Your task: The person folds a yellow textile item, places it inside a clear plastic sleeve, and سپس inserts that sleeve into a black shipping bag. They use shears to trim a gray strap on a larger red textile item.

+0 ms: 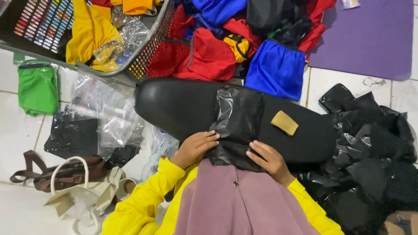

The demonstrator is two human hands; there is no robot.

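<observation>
1. So, left hand [197, 147]: fingers extended flat, pressed palm-down on the near edge of a black plastic bag [237, 126]. No pinch visible, more a flat hold-down than a grasp.
2. Right hand [270, 160]: fingers spread and flat, resting on the same bag's lower edge at about 3 o'clock from the left hand. Also not curled around anything.
3. Bag: thin, glossy, crinkled film, roughly rectangular, lying across a long black seat-shaped cushion [187, 104]. The cushion is smooth, matte-to-satin, rounded at its 9 o'clock end.
4. Small tan rectangular pad [284, 122], sponge-like texture, sits on the cushion at 2 o'clock from the right hand, just beside the bag but apart from it.
5. Both sleeves yellow, soft fabric; mauve cloth [241, 204] drapes at 6 o'clock, between the arms.
6. At 3 o'clock: loose heap of black plastic bags [374, 148], heavily wrinkled.
7. At 9 o'clock: clear crumpled plastic sleeves [106, 115] over a flat black bag, on white tiled floor [17, 130]. A green pouch [37, 87] is further out.
8. At 7 o'clock: cream tote bag [82, 191] with looped handles, brown strap alongside.
9. At 12 o'clock: red fabric pouches [204, 56] and blue fabric pouches [276, 69], matte woven look. Grey mesh basket [150, 48] at 11 o'clock holds yellow cloth. Purple mat [370, 39] at 1 o'clock.
</observation>
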